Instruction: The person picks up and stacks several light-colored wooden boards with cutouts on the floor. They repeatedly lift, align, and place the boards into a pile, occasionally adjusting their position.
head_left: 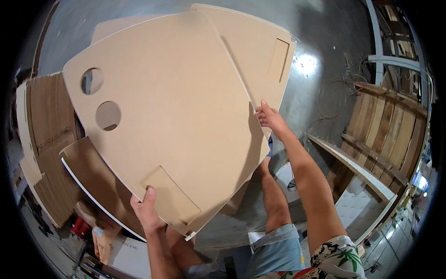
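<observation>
A large tan fibreboard panel (172, 97) with a thin white edge is held tilted in front of me. Two round holes pass through its left side, and a shallow rectangular recess sits at its near corner. My left hand (147, 211) grips the near left edge, thumb on top beside the recess and the other fingers hidden beneath. On the right edge, my right hand (272, 118) holds the panel with its fingers against the rim. Beyond and partly under it lies another tan panel (255, 46), which has a narrow rectangular recess near its right side.
Brown cardboard (51, 116) is stacked at the left. A curved white-edged panel (93, 172) leans nearby. On the right stand a slatted wooden pallet (381, 130) and a white-edged board (353, 162). Thin cable (332, 97) loops across the grey floor (320, 28).
</observation>
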`<control>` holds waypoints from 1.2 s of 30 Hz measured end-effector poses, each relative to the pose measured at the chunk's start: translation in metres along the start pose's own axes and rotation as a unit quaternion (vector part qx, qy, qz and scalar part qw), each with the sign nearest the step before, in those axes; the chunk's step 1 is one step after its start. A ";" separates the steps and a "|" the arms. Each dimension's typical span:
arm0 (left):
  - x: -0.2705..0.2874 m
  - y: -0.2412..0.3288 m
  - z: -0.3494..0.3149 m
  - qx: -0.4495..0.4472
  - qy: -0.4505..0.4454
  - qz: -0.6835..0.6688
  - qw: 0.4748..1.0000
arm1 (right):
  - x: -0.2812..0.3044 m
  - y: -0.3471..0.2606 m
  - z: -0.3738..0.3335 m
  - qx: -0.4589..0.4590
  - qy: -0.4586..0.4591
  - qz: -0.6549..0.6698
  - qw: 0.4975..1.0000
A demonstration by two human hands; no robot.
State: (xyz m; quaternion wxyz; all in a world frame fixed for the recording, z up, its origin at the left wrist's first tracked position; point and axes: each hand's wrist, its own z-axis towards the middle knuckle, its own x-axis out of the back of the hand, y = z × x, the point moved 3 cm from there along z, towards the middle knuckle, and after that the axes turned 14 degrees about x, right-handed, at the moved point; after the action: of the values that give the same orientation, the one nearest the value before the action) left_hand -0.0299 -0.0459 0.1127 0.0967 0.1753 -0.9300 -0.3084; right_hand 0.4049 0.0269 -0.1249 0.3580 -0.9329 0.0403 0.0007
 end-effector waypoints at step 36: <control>-0.015 -0.027 0.007 0.051 -0.030 0.005 0.998 | 0.000 0.006 -0.027 0.212 0.202 -0.205 0.934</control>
State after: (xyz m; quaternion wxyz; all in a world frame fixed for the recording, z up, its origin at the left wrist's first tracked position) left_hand -0.0109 -0.0567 0.0890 0.0611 0.1662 -0.9478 -0.2650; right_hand 0.4039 0.0050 -0.1088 0.5238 -0.8040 -0.0813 -0.2695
